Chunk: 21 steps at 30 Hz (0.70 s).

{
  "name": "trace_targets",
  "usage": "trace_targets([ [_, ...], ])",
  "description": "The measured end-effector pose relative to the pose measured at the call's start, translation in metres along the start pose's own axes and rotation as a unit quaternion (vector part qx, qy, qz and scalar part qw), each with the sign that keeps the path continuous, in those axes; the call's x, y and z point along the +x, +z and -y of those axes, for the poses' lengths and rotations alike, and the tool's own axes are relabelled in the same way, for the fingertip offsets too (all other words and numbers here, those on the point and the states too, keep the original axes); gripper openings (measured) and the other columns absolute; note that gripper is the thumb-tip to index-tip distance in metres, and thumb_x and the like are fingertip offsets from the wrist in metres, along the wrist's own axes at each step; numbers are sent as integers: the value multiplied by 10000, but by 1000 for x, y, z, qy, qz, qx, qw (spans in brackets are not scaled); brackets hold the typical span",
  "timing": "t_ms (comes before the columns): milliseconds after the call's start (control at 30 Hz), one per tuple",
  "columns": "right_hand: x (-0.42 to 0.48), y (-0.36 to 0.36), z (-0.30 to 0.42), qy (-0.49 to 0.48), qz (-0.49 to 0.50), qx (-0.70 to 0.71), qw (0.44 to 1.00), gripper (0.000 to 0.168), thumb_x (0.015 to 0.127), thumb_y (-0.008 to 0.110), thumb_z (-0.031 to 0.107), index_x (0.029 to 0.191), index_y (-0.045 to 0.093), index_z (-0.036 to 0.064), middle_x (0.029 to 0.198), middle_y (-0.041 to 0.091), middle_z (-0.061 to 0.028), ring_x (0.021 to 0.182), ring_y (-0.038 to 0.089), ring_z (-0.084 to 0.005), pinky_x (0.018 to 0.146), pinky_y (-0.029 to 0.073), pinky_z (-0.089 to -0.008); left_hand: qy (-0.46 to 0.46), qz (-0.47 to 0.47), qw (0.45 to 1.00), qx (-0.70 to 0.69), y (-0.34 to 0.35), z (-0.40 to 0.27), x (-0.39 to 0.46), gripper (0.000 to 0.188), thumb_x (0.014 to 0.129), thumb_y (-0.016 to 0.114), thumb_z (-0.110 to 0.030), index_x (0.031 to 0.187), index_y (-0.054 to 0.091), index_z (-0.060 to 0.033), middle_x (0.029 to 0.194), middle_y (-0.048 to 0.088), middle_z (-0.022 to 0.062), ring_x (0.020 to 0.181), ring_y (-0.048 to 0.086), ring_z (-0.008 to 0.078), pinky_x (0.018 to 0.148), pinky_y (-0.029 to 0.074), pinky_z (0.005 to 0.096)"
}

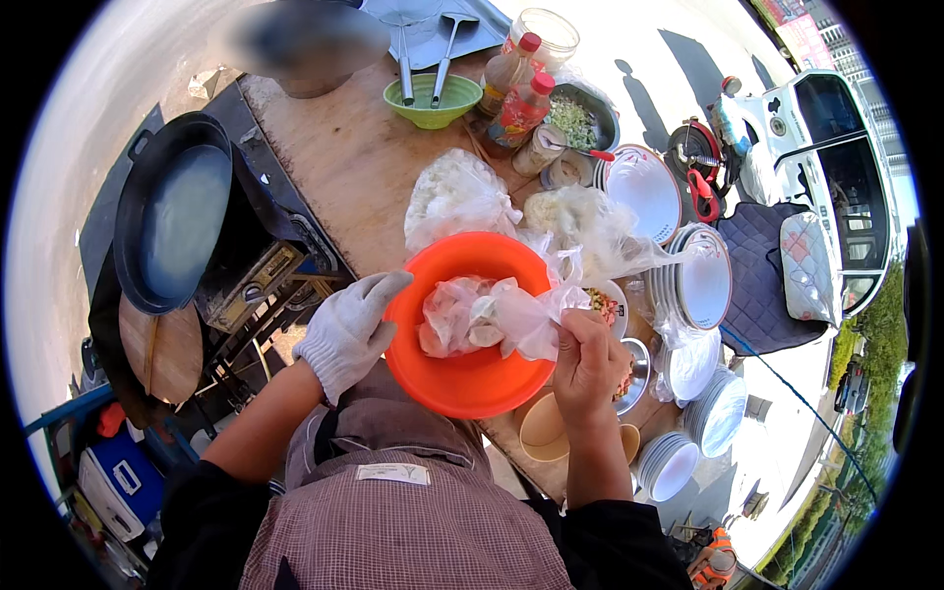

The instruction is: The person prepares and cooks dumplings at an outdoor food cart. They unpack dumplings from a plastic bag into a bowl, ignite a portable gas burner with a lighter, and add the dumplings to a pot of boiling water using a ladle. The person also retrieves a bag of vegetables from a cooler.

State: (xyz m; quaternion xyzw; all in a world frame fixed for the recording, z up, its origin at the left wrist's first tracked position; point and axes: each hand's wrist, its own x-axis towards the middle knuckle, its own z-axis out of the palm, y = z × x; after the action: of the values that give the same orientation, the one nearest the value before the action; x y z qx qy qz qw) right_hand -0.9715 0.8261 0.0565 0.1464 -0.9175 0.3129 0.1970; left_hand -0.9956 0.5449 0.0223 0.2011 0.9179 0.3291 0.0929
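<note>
An orange plastic basin (pixel 472 394) stands in front of me at the table's near edge. Inside it lies a thin clear plastic bag (pixel 457 317) with whitish contents that I cannot make out. My right hand (pixel 590 354), bare, pinches the gathered end of this bag over the basin's right rim. My left hand (pixel 352 324), in a white knit glove, is at the basin's left rim; its thumb and fingers are on either side of the rim, and whether they press on it is unclear. Behind the basin sit two more plastic bags, one of white food (pixel 457 195) and one of yellowish food (pixel 564 214).
A large black wok (pixel 173 214) with cloudy liquid is at the left. Beyond the basin are a green bowl (pixel 431 110) with utensils, sauce bottles (pixel 520 110) and a pan of chopped greens (pixel 571 122). Stacked plates (pixel 704 276) line the right side, near bowls of chopped food (pixel 608 302).
</note>
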Motion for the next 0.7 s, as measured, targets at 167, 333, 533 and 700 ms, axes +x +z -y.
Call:
trace_targets([
  [167, 17, -23, 11, -60, -37, -3, 998, 103, 849, 639, -36, 919, 576, 7, 811, 666, -134, 653, 640, -254, 608, 507, -301, -58, -69, 981, -175, 1, -19, -21, 659, 752, 647, -32, 1357, 389, 8, 1212, 570, 203, 1096, 601, 318, 969, 468, 375],
  [333, 15, -28, 32, -110, 3, -29, 993, 267, 759, 706, 4, 989, 585, 62, 893, 698, -78, 704, 671, -207, 562, 495, -280, 87, -148, 968, -182, 0, -46, -14, 841, 665, 804, -247, 1367, 403, -17, 1303, 515, 217, 1161, 548, 389, 964, 463, 443],
  [533, -26, 5, 59, -142, 118, 54, 981, 246, 807, 710, 130, 1015, 587, 82, 1023, 692, -87, 875, 685, -219, 649, 514, -301, 145, -56, 961, -229, 59, -40, 22, 653, 668, 785, -145, 1248, 504, -43, 1249, 526, 200, 1180, 512, 390, 995, 438, 424],
  [700, -70, 25, 49, 53, 66, 194, 977, 358, 845, 704, 201, 1137, 543, 71, 1111, 646, -122, 951, 656, -275, 779, 513, -368, -124, -65, 698, -703, 74, 12, -5, 415, 784, 744, -139, 1152, 585, -28, 1252, 555, 152, 1116, 559, 242, 941, 473, 376],
])
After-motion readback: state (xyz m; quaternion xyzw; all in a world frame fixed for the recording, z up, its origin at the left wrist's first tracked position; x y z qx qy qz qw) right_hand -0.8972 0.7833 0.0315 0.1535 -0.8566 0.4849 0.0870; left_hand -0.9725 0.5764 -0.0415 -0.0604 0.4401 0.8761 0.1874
